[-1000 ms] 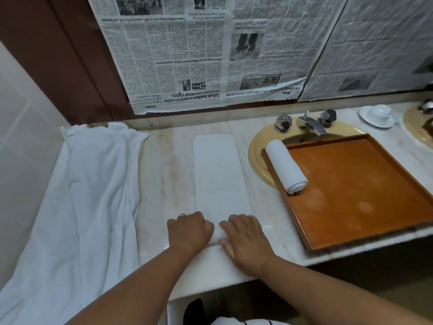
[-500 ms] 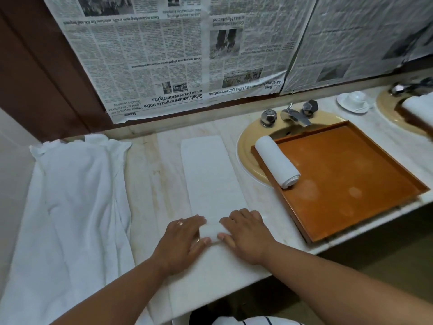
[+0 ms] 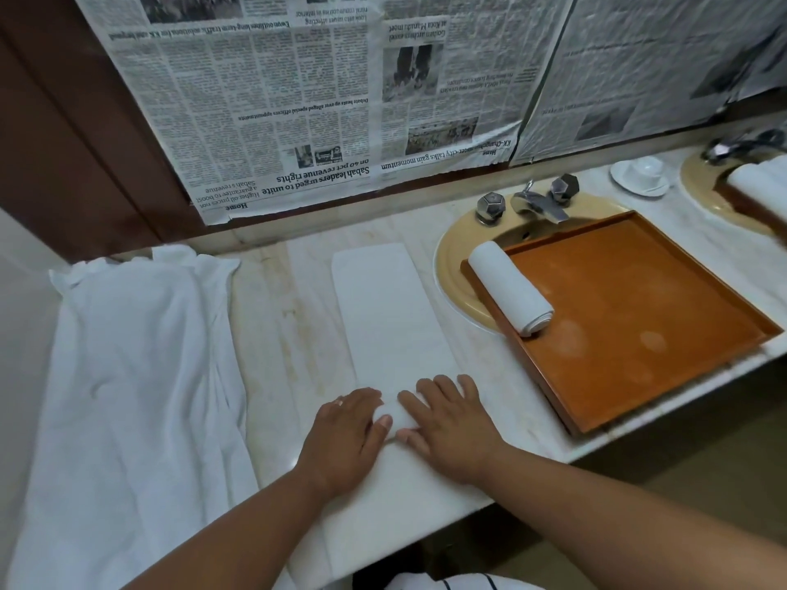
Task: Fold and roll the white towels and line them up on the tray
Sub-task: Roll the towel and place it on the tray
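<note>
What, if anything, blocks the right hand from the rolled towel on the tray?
Probably yes: only countertop and the tray's low rim lie between the right hand and the rolled towel. That hand rests on the folded towel.

left hand [image 3: 345, 436] uncurls: a fist a second ago, fingers now lie flatter. Near end of the towel strip [image 3: 392, 317] is now a small roll [image 3: 394, 419], visible between left hand and right hand [image 3: 451, 427], left of the tray [image 3: 639, 300] near corner.
</note>
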